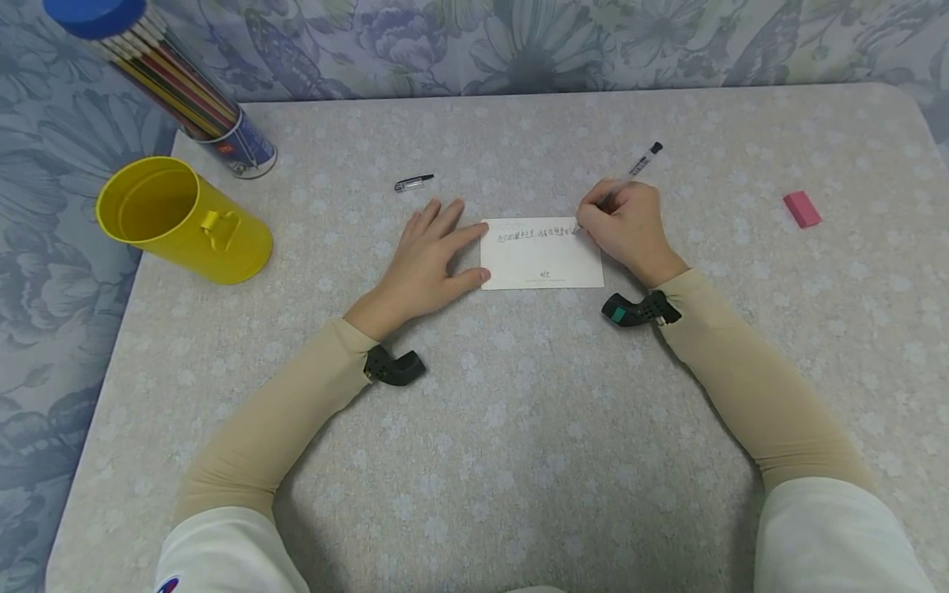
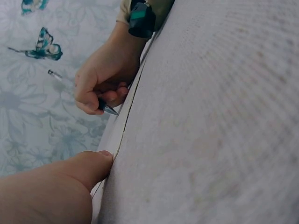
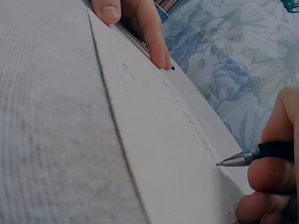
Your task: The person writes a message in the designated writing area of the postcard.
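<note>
A white card (image 1: 534, 257) lies flat on the table, with a line of handwriting along its upper part and small print near its lower edge. My right hand (image 1: 626, 226) pinches a pen (image 1: 643, 161), its tip touching the card at the end of the written line. In the right wrist view the pen's metal tip (image 3: 233, 161) meets the paper. Spread out, my left hand (image 1: 430, 268) rests on the table, thumb and index fingertip on the card's left edge. Behind that hand lies a pen cap (image 1: 413, 183).
A yellow cup (image 1: 230, 243) stands at the left, near a clear tub of colored pencils (image 1: 245, 148) with a blue lid. A pink eraser (image 1: 802, 209) lies to the right. The patterned wall (image 1: 534, 45) borders the table's far edge.
</note>
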`<state>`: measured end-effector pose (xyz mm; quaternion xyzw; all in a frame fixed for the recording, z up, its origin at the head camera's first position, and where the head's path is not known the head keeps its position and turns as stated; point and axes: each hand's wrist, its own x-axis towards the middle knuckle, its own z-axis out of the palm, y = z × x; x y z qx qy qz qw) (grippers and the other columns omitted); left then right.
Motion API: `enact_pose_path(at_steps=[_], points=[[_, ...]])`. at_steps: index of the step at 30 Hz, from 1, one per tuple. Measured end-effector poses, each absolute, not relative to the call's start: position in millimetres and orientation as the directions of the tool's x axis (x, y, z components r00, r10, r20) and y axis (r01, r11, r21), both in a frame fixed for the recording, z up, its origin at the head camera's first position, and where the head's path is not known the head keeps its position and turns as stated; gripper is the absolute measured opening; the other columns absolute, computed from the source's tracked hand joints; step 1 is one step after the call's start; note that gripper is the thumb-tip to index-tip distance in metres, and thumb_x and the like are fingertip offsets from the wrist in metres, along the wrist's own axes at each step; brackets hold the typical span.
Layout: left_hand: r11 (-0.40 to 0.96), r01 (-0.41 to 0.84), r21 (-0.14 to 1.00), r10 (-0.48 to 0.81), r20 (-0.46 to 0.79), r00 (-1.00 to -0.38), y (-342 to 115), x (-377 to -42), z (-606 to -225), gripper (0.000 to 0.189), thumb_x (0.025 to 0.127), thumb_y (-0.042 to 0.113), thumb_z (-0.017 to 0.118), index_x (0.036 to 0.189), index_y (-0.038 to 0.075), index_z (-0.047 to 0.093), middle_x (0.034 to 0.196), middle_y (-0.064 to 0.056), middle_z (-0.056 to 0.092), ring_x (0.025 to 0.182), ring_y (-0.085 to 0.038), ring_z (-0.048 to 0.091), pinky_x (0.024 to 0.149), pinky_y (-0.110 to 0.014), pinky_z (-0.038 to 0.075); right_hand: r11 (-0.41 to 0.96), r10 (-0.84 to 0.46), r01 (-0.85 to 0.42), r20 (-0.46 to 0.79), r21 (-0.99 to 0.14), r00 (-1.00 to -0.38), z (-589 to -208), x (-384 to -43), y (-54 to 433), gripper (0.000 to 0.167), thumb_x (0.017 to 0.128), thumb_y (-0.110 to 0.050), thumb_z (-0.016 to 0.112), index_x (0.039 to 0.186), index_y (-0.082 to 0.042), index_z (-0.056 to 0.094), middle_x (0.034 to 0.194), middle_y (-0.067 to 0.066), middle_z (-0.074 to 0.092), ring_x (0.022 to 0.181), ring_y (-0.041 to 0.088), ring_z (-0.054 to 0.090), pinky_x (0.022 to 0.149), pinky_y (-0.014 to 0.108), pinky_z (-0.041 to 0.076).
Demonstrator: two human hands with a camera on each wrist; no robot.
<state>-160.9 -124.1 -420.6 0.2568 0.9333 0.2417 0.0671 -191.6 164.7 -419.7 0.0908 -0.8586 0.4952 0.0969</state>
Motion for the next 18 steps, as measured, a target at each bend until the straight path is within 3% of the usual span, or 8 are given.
enact_pose_path(at_steps=[18], points=[[0.753,0.443,0.486,0.508,-0.002,-0.861,-123.4,-159.9,-419.0,0.063,0.096,0.042,0.068,0.15,0.012,0.053,0.167,-0.023,0.026,0.157,-0.048,0.011,0.126,-0.065,0.005,0.482,-0.059,-0.251,0.254,-0.839,-0.965,-419.9,-191.4,164.8,0.022,0.081,-0.002,0.054,0.07,0.001,0.073,0.046,-0.011,0.051,0.039,0.003,0.041,0.042,0.017,0.028]])
